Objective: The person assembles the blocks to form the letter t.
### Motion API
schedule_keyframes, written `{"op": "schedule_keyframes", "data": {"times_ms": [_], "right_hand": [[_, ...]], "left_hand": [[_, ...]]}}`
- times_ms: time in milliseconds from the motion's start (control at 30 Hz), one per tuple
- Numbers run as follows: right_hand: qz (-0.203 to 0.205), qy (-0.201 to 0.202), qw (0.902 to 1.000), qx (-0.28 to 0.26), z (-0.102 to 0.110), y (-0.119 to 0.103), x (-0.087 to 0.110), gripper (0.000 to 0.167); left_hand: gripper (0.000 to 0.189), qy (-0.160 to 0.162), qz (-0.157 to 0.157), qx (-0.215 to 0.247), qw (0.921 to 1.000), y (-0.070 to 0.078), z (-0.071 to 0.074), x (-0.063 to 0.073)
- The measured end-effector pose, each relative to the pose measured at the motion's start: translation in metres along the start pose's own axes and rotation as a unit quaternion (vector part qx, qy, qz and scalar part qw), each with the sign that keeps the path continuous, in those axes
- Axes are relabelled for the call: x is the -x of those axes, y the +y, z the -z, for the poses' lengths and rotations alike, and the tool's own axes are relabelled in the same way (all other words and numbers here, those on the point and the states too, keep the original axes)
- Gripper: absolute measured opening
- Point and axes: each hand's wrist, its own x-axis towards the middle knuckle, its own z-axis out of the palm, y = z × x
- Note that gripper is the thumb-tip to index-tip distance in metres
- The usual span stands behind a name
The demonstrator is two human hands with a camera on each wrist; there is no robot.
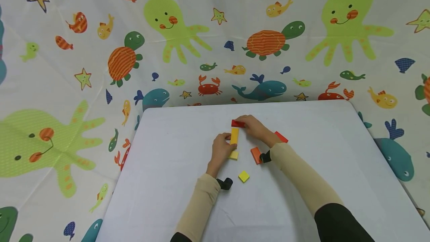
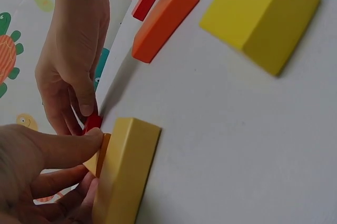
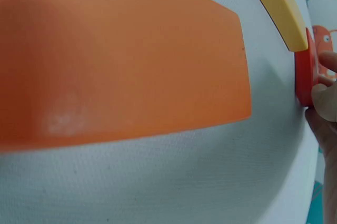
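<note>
My left hand (image 1: 222,149) pinches a golden-yellow block (image 1: 234,136), thumb on its near end. A paler yellow block (image 1: 233,155) lies just below it in the head view; the left wrist view shows that pale block (image 2: 129,171) large, beside the thumb. At the far end, my right hand (image 1: 255,127) grips a red block (image 1: 237,123) between thumb and fingers. In the right wrist view this red block (image 3: 304,74) stands right at the end of the yellow block (image 3: 279,9). The right palm is hidden there.
A yellow square block (image 1: 243,176) lies nearer me on the white table (image 1: 161,182). Under the right wrist is an orange block (image 1: 256,155), and another red block (image 1: 281,136) shows beyond the right forearm. A patterned sea-animal cloth (image 1: 188,85) hangs behind the table.
</note>
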Motion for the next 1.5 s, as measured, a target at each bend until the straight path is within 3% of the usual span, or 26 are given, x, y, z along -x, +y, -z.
{"op": "schedule_keyframes", "data": {"times_ms": [300, 900, 1500], "right_hand": [[-0.015, 0.041, 0.9989, -0.018, -0.001, 0.006, -0.004, 0.035], [0.0, 0.024, 0.9992, -0.031, -0.001, 0.007, -0.008, 0.035], [0.026, 0.024, 0.999, -0.026, 0.0, 0.004, -0.004, 0.035]], "left_hand": [[0.049, -0.005, 0.0, -0.001, 1.0, 0.007, -0.006, 0.002], [0.051, -0.002, 0.009, -0.017, 0.9998, 0.013, -0.017, 0.0], [0.046, 0.014, -0.015, 0.001, 0.9998, 0.017, -0.022, 0.002]]}}
